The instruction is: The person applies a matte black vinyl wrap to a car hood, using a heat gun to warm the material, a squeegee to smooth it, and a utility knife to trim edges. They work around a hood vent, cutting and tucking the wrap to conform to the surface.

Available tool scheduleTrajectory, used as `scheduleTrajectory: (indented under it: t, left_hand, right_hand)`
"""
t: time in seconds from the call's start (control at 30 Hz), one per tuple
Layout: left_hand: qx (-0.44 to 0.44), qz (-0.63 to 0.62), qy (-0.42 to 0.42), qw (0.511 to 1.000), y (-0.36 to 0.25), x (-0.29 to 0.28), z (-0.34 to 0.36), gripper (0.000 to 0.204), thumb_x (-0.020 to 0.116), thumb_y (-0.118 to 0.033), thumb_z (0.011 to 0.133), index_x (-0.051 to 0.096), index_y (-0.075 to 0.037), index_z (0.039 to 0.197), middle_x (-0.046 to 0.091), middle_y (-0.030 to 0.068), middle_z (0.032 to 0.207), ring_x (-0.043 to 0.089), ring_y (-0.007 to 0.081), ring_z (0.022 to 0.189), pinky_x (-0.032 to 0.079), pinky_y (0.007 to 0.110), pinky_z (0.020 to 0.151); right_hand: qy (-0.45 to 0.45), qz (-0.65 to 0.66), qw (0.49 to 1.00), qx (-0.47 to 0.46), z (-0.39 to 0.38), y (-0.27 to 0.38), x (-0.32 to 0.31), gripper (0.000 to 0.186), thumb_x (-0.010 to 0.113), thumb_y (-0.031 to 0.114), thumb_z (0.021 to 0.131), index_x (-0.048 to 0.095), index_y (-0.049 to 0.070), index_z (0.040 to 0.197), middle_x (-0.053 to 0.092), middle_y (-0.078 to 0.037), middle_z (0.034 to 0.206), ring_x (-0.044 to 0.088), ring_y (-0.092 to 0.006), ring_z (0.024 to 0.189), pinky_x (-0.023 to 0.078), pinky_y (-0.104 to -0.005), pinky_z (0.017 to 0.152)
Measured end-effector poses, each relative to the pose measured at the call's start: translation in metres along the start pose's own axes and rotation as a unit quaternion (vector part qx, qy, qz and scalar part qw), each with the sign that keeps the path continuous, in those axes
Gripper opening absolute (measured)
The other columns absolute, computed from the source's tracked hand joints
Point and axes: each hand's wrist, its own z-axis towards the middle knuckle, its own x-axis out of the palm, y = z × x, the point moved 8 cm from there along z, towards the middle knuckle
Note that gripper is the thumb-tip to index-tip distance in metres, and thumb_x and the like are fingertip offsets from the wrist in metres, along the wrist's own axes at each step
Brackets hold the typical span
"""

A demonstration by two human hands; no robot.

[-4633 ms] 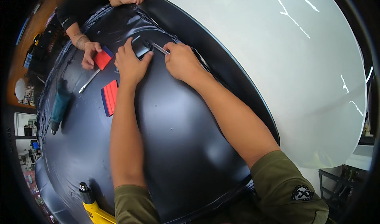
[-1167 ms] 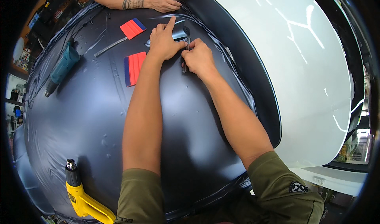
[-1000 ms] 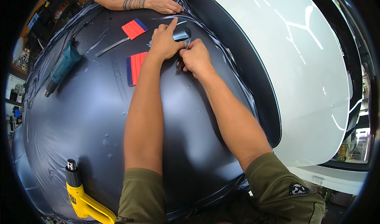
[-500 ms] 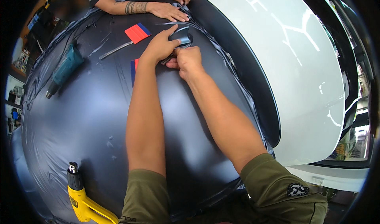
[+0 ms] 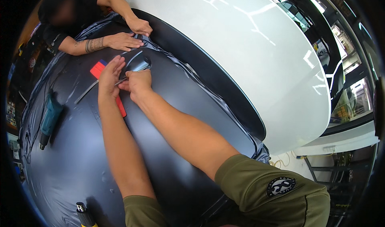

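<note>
My left hand (image 5: pixel 110 78) is open, its fingers stretched out beside a lifted, glossy flap of dark film (image 5: pixel 136 61). Closed round a slim metal tool (image 5: pixel 120 81), my right hand (image 5: pixel 139 84) is just right of the left hand, below the flap. Fingers cover most of the tool, so its exact kind is unclear. Under both hands, dark blue-grey film (image 5: pixel 176 119) covers a broad curved panel. A red squeegee (image 5: pixel 97 70) with a blue edge is partly behind my left hand. A second red squeegee (image 5: pixel 120 106) shows beside my left wrist.
A thin silver tool (image 5: pixel 86 92) lies left of my hands. Farther left rests a teal heat gun (image 5: pixel 51 117); a yellow-and-black heat gun (image 5: pixel 83 215) is at the lower edge. Across the panel, another person's hands (image 5: pixel 127 40) press the film edge. A white glossy panel (image 5: pixel 240 54) rises at right.
The view has shifted, so the hands and panel appear farther left and lower. My left fingers have straightened away from the film flap. More of the other person now shows.
</note>
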Motion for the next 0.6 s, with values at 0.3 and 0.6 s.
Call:
scheduleTrajectory:
  t: [0.3, 0.6]
  left_hand:
    - [0.004, -0.021, 0.005, 1.000, -0.001, -0.001, 0.001, 0.050, 0.055, -0.030, 0.095, 0.052, 0.003, 0.133, 0.059, 0.0165, 0.132, 0.053, 0.0243, 0.125, 0.033, 0.035, 0.110]
    - [0.053, -0.090, -0.035, 0.994, -0.004, -0.016, 0.000, 0.045, 0.055, -0.029, 0.096, 0.055, 0.003, 0.127, 0.064, 0.0168, 0.122, 0.059, 0.0268, 0.116, 0.040, 0.034, 0.102]
  right_hand:
    - [0.017, 0.061, 0.998, 0.003, -0.002, 0.000, 0.000, 0.015, 0.058, -0.001, 0.087, 0.048, -0.003, 0.098, 0.059, -0.015, 0.084, 0.063, -0.0242, 0.058, 0.057, -0.0369, 0.050]
    - [0.223, -0.561, 0.773, -0.194, -0.088, 0.065, -0.058, 0.025, 0.060, 0.010, 0.090, 0.054, -0.002, 0.111, 0.059, -0.017, 0.090, 0.063, -0.0281, 0.071, 0.052, -0.0406, 0.066]
